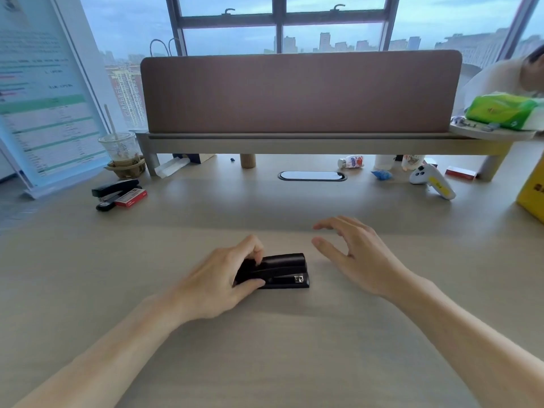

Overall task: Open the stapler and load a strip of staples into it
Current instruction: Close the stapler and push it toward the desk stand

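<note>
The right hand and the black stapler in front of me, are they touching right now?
Apart. The head view shows bare desk between the open right hand and the stapler. Only the left hand grips it, at its left end.

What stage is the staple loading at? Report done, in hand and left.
Done: nothing visible; the black stapler lies closed on the desk. In hand: the left hand grips its rear end, the right hand hovers open beside it. Left: open it, fetch staples, perhaps from the red box, and load.
</note>
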Demonstrator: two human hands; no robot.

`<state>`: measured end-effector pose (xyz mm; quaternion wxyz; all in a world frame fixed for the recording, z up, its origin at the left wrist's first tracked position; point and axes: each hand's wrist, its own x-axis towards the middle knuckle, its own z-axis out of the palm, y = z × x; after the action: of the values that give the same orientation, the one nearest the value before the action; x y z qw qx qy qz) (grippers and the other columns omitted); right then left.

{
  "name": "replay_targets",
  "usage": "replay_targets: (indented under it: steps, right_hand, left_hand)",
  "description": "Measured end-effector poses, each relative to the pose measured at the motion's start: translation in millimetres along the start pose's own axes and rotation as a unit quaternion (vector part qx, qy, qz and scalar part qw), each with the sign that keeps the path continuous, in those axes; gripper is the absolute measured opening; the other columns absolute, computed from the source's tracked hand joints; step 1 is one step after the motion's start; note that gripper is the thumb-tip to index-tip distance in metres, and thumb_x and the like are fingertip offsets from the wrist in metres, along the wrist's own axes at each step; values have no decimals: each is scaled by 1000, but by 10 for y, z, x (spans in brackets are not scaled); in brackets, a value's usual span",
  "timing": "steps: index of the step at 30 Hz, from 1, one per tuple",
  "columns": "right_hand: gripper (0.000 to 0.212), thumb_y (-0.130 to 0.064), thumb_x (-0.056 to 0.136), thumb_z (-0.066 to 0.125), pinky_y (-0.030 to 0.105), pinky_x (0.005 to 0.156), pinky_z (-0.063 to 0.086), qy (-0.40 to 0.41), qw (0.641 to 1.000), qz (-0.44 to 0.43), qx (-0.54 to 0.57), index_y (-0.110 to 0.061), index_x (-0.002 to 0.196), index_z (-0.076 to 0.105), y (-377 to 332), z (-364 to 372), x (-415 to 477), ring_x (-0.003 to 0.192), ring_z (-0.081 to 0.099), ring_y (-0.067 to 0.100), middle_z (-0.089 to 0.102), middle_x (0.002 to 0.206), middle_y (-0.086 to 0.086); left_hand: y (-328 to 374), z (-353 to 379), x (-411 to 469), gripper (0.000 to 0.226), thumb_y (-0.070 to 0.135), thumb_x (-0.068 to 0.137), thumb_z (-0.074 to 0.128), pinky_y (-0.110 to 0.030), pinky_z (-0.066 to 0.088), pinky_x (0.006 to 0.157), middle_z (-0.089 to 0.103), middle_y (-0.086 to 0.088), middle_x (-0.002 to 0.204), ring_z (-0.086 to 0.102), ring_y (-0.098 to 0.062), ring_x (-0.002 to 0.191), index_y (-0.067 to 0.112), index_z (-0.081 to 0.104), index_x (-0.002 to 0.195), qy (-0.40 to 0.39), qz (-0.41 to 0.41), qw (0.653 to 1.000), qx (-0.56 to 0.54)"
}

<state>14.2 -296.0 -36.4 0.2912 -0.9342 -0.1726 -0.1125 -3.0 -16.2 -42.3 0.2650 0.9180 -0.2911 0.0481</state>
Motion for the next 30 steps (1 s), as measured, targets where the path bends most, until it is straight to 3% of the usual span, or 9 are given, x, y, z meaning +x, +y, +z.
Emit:
replay_targets:
  steps: [3, 8, 10, 14, 16, 18, 23, 30]
  right_hand:
    - [45, -53, 99, 48, 32, 107, 41, -45, 998, 6, -53, -29, 134, 59, 156, 43, 197, 133, 48, 12, 61, 136, -12]
    - [57, -62, 95, 45, 37, 120, 33, -109, 988, -6, -106, -33, 145, 50, 350, 233, 385, 145, 39, 15, 50, 151, -12]
    - [62, -66, 94, 43, 36, 121, 29, -114, 987, -14, -108, -36, 147, 47, 414, 276, 447, 147, 35, 13, 45, 155, -14]
    - [64, -70, 94, 38, 33, 121, 24, -130, 983, -37, -124, -41, 151, 39, 497, 310, 595, 148, 30, 11, 39, 158, -17]
    - [64, -71, 95, 36, 32, 121, 21, -131, 982, -43, -128, -43, 152, 37, 526, 330, 638, 150, 28, 10, 36, 159, -18]
    - [66, -73, 94, 33, 33, 123, 19, -130, 982, -46, -128, -44, 153, 34, 554, 352, 652, 151, 26, 10, 35, 160, -19]
    - [67, -73, 95, 30, 32, 125, 16, -130, 981, -49, -132, -45, 155, 30, 571, 368, 660, 152, 23, 9, 31, 161, -20]
    - [66, -73, 95, 31, 29, 125, 12, -132, 981, -48, -131, -47, 156, 28, 548, 351, 658, 152, 19, 7, 28, 162, -22]
  left_hand:
    - [-76, -1, 67, 31, 29, 91, 76, -19, 35, 52, 61, -1, 69, 43, -12, 52, 30, 46, 98, 21, -22, 1000, -3]
    - [-269, -11, 279, 35, 30, 92, 75, -32, 45, 56, 73, 1, 84, 47, -11, 47, 30, 40, 94, 87, -75, 993, -12]
    - [-402, 1, 440, 35, 29, 92, 75, -28, 37, 51, 72, 4, 87, 45, -9, 45, 31, 41, 94, 113, -105, 988, -7]
    - [-687, 56, 924, 34, 27, 92, 76, -32, 41, 61, 70, -2, 92, 53, -7, 60, 30, 41, 95, 172, -152, 973, 7]
    - [-781, 87, 1205, 33, 23, 91, 76, -35, 43, 67, 72, -9, 99, 62, -27, 78, 24, 44, 98, 196, -170, 966, 6]
    - [-839, 111, 1475, 32, 20, 91, 75, -36, 42, 69, 72, -10, 100, 63, -34, 85, 21, 44, 99, 208, -182, 961, 8]
    - [-878, 199, 1967, 27, 23, 94, 70, -33, 37, 70, 62, -3, 96, 53, -30, 82, 15, 48, 108, 209, -200, 956, 38]
    - [-904, 321, 2234, 27, 25, 96, 67, -38, 44, 77, 68, -15, 110, 54, -36, 88, 16, 45, 109, 194, -233, 951, 52]
